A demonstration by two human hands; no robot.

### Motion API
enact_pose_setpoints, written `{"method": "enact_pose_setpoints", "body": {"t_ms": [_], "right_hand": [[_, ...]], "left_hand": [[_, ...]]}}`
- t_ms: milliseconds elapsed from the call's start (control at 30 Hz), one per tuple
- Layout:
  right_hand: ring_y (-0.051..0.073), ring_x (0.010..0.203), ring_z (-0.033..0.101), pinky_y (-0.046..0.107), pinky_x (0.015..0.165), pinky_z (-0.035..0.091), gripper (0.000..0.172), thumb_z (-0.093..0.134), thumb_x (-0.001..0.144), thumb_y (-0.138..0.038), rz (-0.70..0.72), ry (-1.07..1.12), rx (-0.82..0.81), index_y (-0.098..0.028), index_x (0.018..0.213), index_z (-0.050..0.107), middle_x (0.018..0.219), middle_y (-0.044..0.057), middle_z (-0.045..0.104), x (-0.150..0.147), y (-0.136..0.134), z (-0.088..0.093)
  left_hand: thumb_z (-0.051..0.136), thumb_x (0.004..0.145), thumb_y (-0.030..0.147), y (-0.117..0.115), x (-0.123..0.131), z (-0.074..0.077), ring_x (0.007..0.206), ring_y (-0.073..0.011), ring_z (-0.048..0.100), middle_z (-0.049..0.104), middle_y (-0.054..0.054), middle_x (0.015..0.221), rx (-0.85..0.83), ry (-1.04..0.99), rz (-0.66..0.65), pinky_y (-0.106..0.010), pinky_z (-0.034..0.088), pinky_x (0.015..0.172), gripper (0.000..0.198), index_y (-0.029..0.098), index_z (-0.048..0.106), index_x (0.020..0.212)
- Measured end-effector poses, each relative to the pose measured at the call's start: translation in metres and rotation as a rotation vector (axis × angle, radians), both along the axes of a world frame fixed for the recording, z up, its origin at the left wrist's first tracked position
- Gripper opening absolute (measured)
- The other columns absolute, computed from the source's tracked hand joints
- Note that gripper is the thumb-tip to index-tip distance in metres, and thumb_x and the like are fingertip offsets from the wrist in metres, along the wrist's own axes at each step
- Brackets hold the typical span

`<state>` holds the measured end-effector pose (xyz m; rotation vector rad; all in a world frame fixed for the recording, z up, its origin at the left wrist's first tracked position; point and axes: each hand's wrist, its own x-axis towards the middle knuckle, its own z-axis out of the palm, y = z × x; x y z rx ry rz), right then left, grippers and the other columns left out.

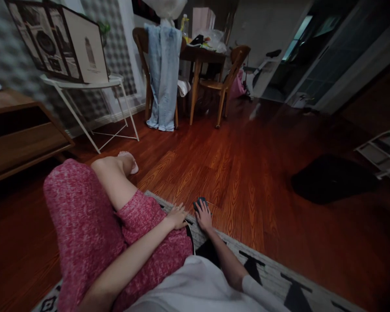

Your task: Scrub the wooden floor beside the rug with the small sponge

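Observation:
My left hand (pixel 178 216) lies on the thigh of my pink, speckled shorts (pixel 146 223), fingers stretched out and holding nothing. A ring shows on one finger. To the right of it, my right hand (pixel 204 216) is laid over a small dark rounded thing (pixel 200 201) that looks like a computer mouse, its fingers curving over the top. A thin line runs from it to the right across the floor. Part of it is hidden under the fingers. Both hands are near the edge of the patterned rug (pixel 237 247) I sit on.
Reddish wooden floor (pixel 234 173) stretches ahead. A wooden cabinet (pixel 22 147) and a white side table (pixel 84 85) bearing a large box stand left. Jeans (pixel 164 78) hang on a chair by the dining table (pixel 203 53). A black bundle (pixel 333 178) lies right, beside a white rack (pixel 385 149).

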<state>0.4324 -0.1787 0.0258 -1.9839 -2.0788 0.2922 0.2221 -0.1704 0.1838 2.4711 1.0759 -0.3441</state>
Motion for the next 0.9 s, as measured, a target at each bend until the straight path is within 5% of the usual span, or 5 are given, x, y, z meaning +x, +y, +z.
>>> {"method": "enact_pose_setpoints", "body": {"t_ms": [133, 367, 600, 767, 900], "right_hand": [[0.020, 0.149, 0.026, 0.043, 0.119, 0.027, 0.052, 0.032, 0.100, -0.041, 0.201, 0.011, 0.018, -0.029, 0.149, 0.045, 0.162, 0.004, 0.033, 0.064, -0.013, 0.004], [0.024, 0.146, 0.032, 0.048, 0.116, 0.032, 0.054, 0.028, 0.099, -0.045, -0.117, -0.018, 0.098, -0.029, 0.146, 0.049, 0.159, 0.006, 0.038, 0.185, -0.090, -0.021], [0.026, 0.151, 0.020, 0.054, 0.118, 0.021, 0.057, 0.021, 0.099, -0.040, -0.521, -0.058, 0.040, -0.027, 0.152, 0.040, 0.164, 0.008, 0.027, 0.105, -0.079, -0.026], [0.023, 0.150, 0.023, 0.049, 0.118, 0.023, 0.053, 0.026, 0.100, -0.039, -0.206, -0.030, 0.041, -0.031, 0.149, 0.044, 0.163, 0.003, 0.031, 0.048, -0.043, -0.013], [0.020, 0.149, 0.025, 0.041, 0.116, 0.028, 0.050, 0.029, 0.101, -0.038, -0.041, -0.029, 0.051, -0.031, 0.148, 0.046, 0.162, 0.002, 0.032, 0.072, -0.046, -0.004]], "left_hand": [[0.052, 0.096, 0.044, -0.005, -0.011, 0.009, 0.148, -0.0327, 0.027, 0.041, -0.020, 0.154, -0.001, -0.005, 0.011, -0.053, 0.025, 0.118, 0.057, 0.015, 0.046, 0.146], [0.053, 0.096, 0.043, -0.008, -0.010, 0.013, 0.149, -0.0321, 0.025, 0.040, -0.018, 0.155, -0.014, -0.023, 0.029, -0.053, 0.022, 0.119, 0.056, 0.017, 0.048, 0.144], [0.053, 0.096, 0.043, -0.007, -0.009, 0.011, 0.150, -0.0296, 0.023, 0.037, -0.016, 0.158, -0.028, 0.013, -0.003, -0.051, 0.022, 0.120, 0.054, 0.020, 0.047, 0.145], [0.049, 0.098, 0.041, -0.008, -0.008, 0.014, 0.151, -0.0303, 0.020, 0.032, -0.019, 0.159, -0.011, 0.054, -0.027, -0.051, 0.021, 0.120, 0.056, 0.016, 0.044, 0.147], [0.046, 0.099, 0.041, -0.008, -0.007, 0.014, 0.152, -0.0300, 0.016, 0.026, -0.020, 0.161, -0.005, 0.074, -0.032, -0.051, 0.019, 0.121, 0.058, 0.014, 0.039, 0.150]]}}
